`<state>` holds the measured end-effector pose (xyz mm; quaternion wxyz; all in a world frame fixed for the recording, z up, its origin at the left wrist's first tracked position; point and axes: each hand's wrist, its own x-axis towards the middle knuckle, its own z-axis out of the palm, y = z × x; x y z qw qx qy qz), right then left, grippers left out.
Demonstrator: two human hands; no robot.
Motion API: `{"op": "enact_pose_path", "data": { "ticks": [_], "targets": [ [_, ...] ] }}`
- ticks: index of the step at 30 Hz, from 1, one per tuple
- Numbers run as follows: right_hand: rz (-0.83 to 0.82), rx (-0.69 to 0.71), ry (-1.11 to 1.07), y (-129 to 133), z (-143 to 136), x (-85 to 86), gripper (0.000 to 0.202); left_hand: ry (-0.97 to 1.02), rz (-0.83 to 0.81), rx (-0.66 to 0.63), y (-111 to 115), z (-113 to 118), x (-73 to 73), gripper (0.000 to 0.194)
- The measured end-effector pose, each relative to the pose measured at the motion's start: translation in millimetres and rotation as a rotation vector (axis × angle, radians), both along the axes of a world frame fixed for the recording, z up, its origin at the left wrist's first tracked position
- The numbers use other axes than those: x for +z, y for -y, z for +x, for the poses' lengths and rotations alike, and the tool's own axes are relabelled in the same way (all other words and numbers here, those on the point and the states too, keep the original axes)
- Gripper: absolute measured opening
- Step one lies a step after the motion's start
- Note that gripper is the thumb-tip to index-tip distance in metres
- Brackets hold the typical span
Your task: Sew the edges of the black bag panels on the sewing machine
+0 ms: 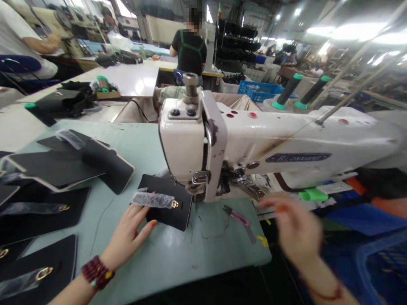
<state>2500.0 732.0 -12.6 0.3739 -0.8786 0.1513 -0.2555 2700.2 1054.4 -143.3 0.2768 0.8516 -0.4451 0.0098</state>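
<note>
A black panel [165, 216] with a plastic-wrapped strap [155, 200] and a gold buckle [174, 204] lies under the head of the white sewing machine [181, 144]. My left hand [132, 228] rests on the panel's left edge, fingers apart, the fingertips partly under the wrapped strap. Blurred by motion, my right hand [295, 224] hangs to the right of the table edge, near the machine's bed; whether its fingers hold anything is unclear. Pink-handled thread snips [237, 216] lie on the green tabletop [210, 254] between my hands.
Several black panels [57, 165] are piled on the left. Blue crates [378, 262] stand at the lower right. Thread cones [288, 91] rise behind the machine. Across the room, a person in a black shirt [190, 51] faces away; another person's arm [41, 42] shows at upper left.
</note>
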Motion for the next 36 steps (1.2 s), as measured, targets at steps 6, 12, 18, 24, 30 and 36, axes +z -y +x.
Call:
{"op": "enact_pose_path", "data": {
  "ticks": [6,12,18,24,30,36],
  "targets": [
    [0.536,0.172,-0.149,-98,68,-93.3,0.038,0.184,0.078,-0.335,51,58,17.8,0.086],
    [0.698,0.018,-0.112,-121,112,-102.1,0.049,0.210,0.100,-0.509,66,83,63.1,0.053],
    [0.720,-0.028,-0.042,-128,114,-101.4,0.046,0.229,0.172,-0.531,68,79,91.2,0.035],
    [0.690,-0.013,-0.032,-124,112,-99.5,0.048,0.180,0.159,-0.413,63,68,85.1,0.048],
    [0.653,-0.019,-0.048,-121,110,-98.1,0.049,0.220,0.159,-0.356,57,56,81.7,0.055],
    [0.602,-0.037,-0.071,-116,108,-96.4,0.048,0.229,0.163,-0.276,54,41,80.0,0.053]
  ]
}}
